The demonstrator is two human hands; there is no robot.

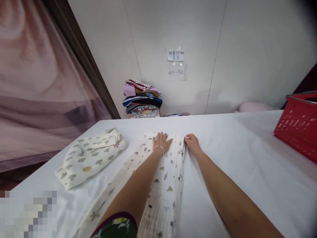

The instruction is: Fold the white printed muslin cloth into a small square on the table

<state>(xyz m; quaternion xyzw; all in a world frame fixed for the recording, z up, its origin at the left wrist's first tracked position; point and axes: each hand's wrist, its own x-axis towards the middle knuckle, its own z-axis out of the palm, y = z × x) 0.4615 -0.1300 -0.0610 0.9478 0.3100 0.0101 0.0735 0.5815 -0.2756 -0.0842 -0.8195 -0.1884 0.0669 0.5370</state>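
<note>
A long white cloth with small leaf and animal prints lies lengthwise before me, its right side in layered folds. My left hand, with a bracelet at the wrist, rests flat near the cloth's far end, fingers spread. At the far right corner, my right hand pinches the layered edge between thumb and fingers. To the left lies a folded white cloth with grey-green cloud-like shapes, apart from both hands.
A white-covered table spans the view. Beyond its far edge stands a stack of folded fabrics against the wall. A red basket is at the right edge. A pink curtain hangs at left. Paper notes are on the wall.
</note>
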